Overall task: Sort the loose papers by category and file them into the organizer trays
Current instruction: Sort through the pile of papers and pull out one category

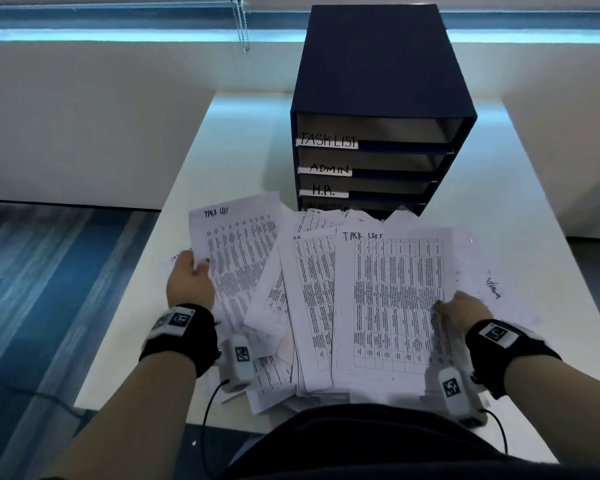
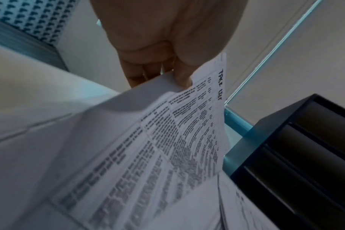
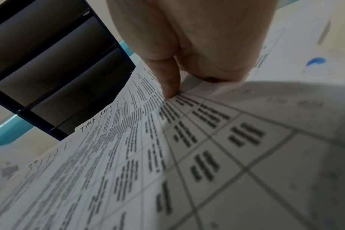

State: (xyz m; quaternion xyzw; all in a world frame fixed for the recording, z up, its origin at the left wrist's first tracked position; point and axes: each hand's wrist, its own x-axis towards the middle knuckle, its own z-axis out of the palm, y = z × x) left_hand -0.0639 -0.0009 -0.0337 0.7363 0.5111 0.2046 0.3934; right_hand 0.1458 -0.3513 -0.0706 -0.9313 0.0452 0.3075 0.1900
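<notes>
A dark blue organizer (image 1: 378,81) stands at the back of the white table, with trays labelled TASK LIST (image 1: 328,140), ADMIN and H.R.; a lower label is half hidden by papers. My left hand (image 1: 191,278) pinches the left edge of a sheet headed TASK LIST (image 1: 239,244) (image 2: 187,132), thumb on top. My right hand (image 1: 461,306) pinches the right edge of another TASK LIST sheet (image 1: 392,299) (image 3: 167,140), lifted over the heap. Between them lies a fanned pile of printed papers (image 1: 305,289), some marked H.R.
More loose sheets (image 1: 492,289) lie flat on the table (image 1: 534,202) to the right, under my right hand. The floor (image 1: 49,289) drops away at the table's left edge. A blind cord (image 1: 243,26) hangs at the window behind. Cables trail from both wrist cameras.
</notes>
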